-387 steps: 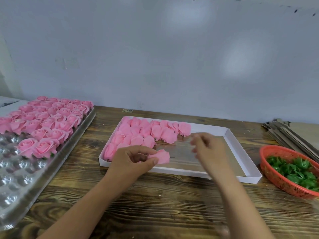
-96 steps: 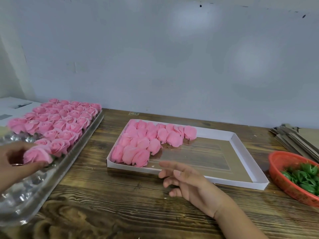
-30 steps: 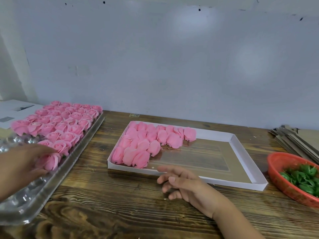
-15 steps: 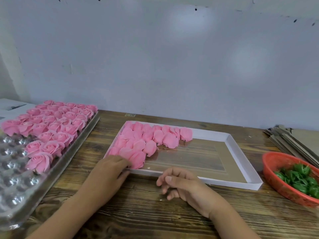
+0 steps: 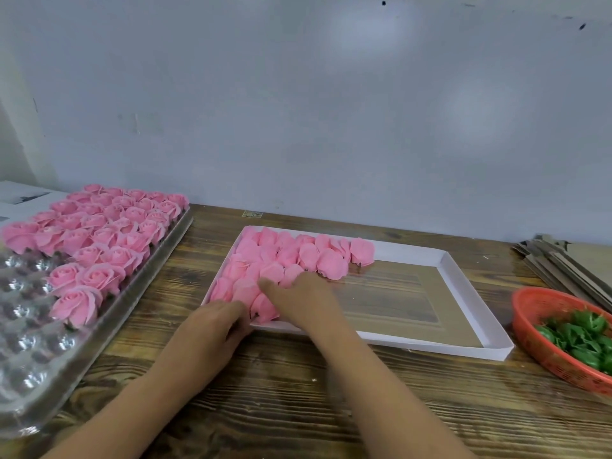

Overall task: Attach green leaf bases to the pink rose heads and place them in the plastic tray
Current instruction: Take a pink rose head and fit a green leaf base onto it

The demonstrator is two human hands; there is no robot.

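While both hands reach into the white box, the step in hand looks like picking the next bare rose head. The desk (image 5: 298,409) carries everything: along its left edge lies the clear plastic tray (image 5: 29,366), its far half filled with finished roses (image 5: 99,233), some thirty-odd, too crowded to count exactly, and its near cups bare. At the middle sits one white box (image 5: 463,342), with roughly twenty loose rose heads (image 5: 291,253) packed into its left end. At the right edge stands one red basket (image 5: 536,309) of green leaf bases (image 5: 583,336), a heap I cannot count. The left hand (image 5: 212,329) curls at the box's near left corner against the nearest rose head (image 5: 263,308); whether its grip pinches it I cannot tell. The right hand (image 5: 304,299) rests spread on the heads. Next, I judge, one head must be lifted and a leaf base fetched.
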